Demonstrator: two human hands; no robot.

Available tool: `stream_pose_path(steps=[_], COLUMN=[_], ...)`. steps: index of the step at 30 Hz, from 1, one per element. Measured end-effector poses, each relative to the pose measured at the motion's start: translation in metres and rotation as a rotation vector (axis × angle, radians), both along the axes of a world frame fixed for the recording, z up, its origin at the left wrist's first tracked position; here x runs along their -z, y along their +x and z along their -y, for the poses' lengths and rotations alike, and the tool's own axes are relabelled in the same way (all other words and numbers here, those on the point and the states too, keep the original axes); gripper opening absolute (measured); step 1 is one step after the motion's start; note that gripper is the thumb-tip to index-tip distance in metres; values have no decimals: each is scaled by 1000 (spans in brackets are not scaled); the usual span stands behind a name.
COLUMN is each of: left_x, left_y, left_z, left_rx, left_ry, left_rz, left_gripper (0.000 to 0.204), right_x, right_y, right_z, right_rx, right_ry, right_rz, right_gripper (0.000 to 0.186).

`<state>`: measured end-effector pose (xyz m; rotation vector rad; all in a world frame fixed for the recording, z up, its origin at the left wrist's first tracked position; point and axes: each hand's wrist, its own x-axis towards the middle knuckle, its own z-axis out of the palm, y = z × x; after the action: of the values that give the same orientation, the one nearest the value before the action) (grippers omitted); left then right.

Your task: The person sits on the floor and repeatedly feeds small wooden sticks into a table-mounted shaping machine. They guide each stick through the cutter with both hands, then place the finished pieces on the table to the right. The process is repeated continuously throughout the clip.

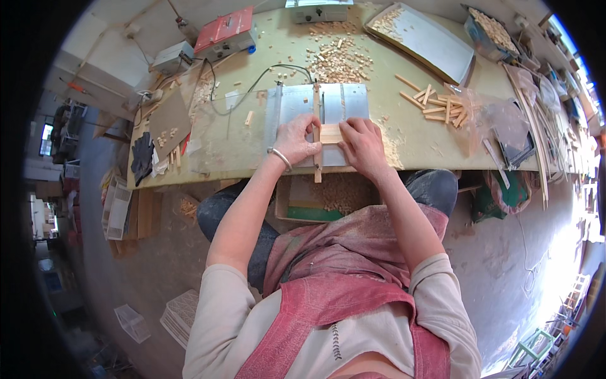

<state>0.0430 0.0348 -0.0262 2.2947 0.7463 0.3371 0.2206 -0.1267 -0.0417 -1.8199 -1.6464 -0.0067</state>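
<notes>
Several pale wooden strips [330,134] lie side by side across a small metal saw table [355,100], against a narrow upright wooden bar [318,172]. My left hand [299,137], with a bangle at its wrist, is closed with thumb and fingers at the strips' left end, next to the bar. On their right end my right hand [362,144] is closed, its fingers bent over the wood. The fingertips partly hide both ends of the strips. A thin dark slot [323,108] runs along the metal plate beyond the strips.
Small cut wood pieces [341,58] heap behind the plate. Longer sticks [447,108] lie to the right, near a large tray [429,44]. At the left are a red-lidded box [224,30], a cable and a dark glove [142,158]. A bin [303,213] stands below the table edge.
</notes>
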Motion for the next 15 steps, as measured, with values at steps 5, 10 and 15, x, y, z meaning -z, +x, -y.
stream_pose_path(steps=[5, 10, 15], left_x=[4, 6, 4], left_y=[7, 16, 23], left_z=[-11, -24, -33], left_rx=[-21, -20, -20], left_ry=[-35, -28, -44], left_rz=[30, 20, 14], left_gripper=[47, 47, 47], right_x=[3, 5, 3], right_y=[5, 11, 16], right_z=[-12, -23, -32], right_rx=[38, 57, 67], right_ry=[-26, -44, -60], right_rz=[27, 23, 8], right_gripper=[43, 43, 43])
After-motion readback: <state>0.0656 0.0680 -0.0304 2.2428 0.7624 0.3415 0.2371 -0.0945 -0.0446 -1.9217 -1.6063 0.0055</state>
